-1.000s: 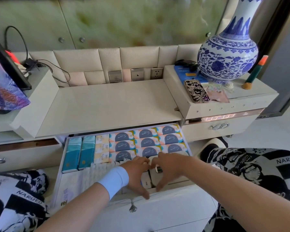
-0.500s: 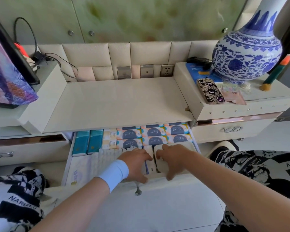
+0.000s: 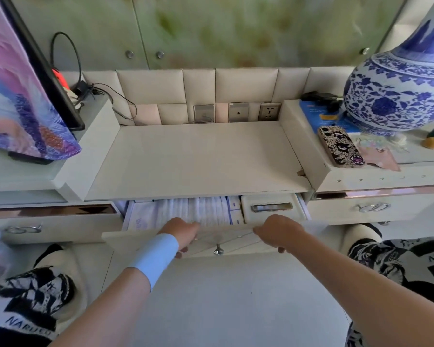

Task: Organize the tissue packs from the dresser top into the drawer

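Note:
The centre drawer [image 3: 138, 237] stands only a little way out from under the dresser top [image 3: 198, 156]. Through the gap I see white tissue packs [image 3: 186, 211] standing in rows and a white box with a metal-framed slot [image 3: 271, 207] at the right. The coloured packs further back are hidden under the dresser top. My left hand [image 3: 183, 232], with a light blue wristband, curls over the drawer's front edge left of the knob [image 3: 218, 251]. My right hand [image 3: 277, 231] grips the same edge to the right of the knob.
A large blue-and-white vase [image 3: 396, 88], a patterned phone [image 3: 341, 146] and a blue box stand on the raised right section. A tilted screen [image 3: 23, 91] and cables occupy the left section. Shut side drawers flank the centre one. My knees sit at both lower corners.
The drawer has slid inward, so the teal and blue-orange packs are now out of sight. Both hands moved from inside the drawer to its front edge.

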Demonstrator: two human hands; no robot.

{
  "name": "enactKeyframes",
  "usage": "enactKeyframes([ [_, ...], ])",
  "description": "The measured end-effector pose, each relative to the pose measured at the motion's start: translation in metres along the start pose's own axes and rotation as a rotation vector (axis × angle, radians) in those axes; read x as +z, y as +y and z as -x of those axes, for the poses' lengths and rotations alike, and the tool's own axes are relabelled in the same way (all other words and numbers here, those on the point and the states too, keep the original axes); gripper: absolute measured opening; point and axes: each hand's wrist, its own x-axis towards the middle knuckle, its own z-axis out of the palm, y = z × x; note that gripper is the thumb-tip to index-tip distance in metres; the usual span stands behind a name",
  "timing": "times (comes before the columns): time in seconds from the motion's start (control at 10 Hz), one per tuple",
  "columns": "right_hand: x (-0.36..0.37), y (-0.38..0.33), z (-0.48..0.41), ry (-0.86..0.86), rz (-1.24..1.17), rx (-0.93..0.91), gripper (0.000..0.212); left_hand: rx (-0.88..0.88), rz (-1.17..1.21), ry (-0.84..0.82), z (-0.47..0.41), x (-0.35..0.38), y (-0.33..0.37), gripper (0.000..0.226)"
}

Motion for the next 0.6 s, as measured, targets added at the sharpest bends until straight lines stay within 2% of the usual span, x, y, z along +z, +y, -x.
enactKeyframes([
  [0.1,-0.001,-0.006,-0.010,-0.087,-0.370,0.107,0.029,-0.081,0.163,0.005,-0.008,-0.012,-0.005,0.041],
  [0.2,-0.001,-0.004,-0.023,-0.129,-0.738,0.145,0.025,-0.112,0.379,-0.026,-0.016,-0.016,-0.006,0.039],
  [0.3,-0.005,-0.002,-0.035,-0.143,-1.000,0.134,0.025,-0.102,0.642,-0.024,-0.024,-0.013,-0.002,0.031],
  [0.4,-0.009,-0.003,-0.045,-0.134,-1.182,0.129,0.022,-0.034,0.771,0.007,-0.030,-0.011,0.005,0.022],
  [0.5,-0.011,-0.009,-0.053,-0.120,-1.340,0.121,0.019,0.042,0.820,0.033,-0.042,-0.011,0.006,0.025],
  [0.6,-0.008,-0.018,-0.061,-0.092,-1.462,0.116,0.024,0.092,0.864,0.040,-0.051,-0.015,0.006,0.038],
])
